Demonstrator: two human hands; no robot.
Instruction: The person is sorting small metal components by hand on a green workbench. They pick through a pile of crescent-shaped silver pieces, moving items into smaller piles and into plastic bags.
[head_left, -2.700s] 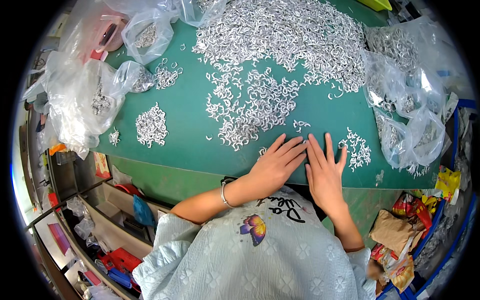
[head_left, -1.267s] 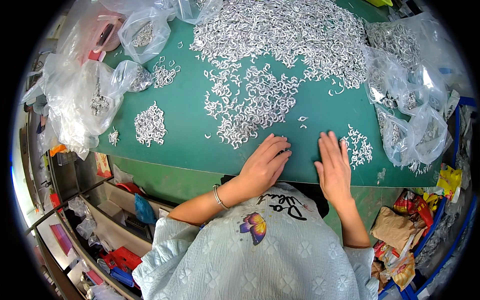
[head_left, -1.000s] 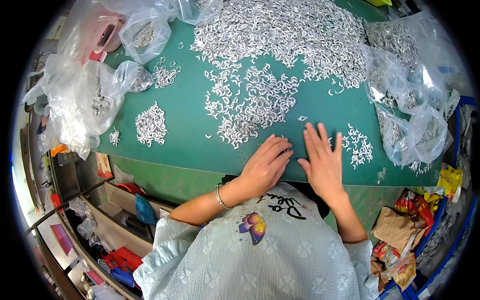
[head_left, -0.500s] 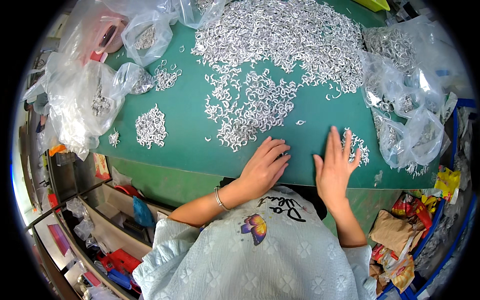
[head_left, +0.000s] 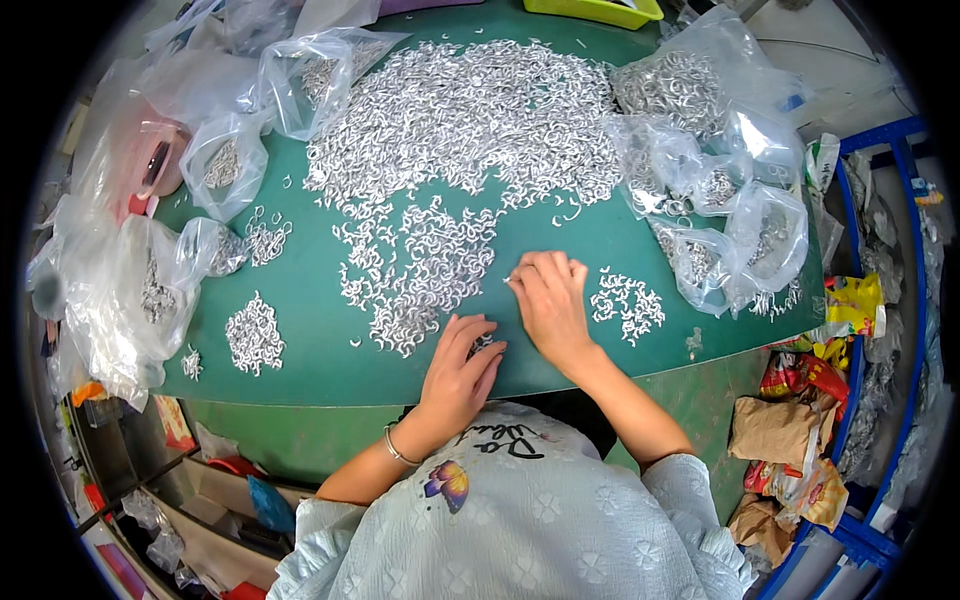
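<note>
Small silver C-shaped metal pieces lie in a loose pile (head_left: 430, 265) on the green table (head_left: 330, 340). At the near edge of that pile my left hand (head_left: 458, 372) rests with curled fingers; a few silver pieces (head_left: 483, 343) show between its thumb and fingers. To its right, my right hand (head_left: 552, 305) is bent down onto the table, thumb and fingertips pinched at a small silver piece (head_left: 510, 281) that is mostly hidden. A smaller heap of such pieces (head_left: 627, 305) lies just right of this hand.
A large spread of silver pieces (head_left: 460, 120) covers the far table. Clear plastic bags with metal parts stand at left (head_left: 150, 300) and right (head_left: 765, 235). Small heaps (head_left: 255, 335) lie at left. A yellow-green tray (head_left: 595, 10) is at the far edge, blue shelving (head_left: 905, 300) at right.
My right hand has moved left from beside the small right heap and closed at a lone piece there; its fingers were stretched out before. My left hand stays curled by the pile. The view has shifted.
</note>
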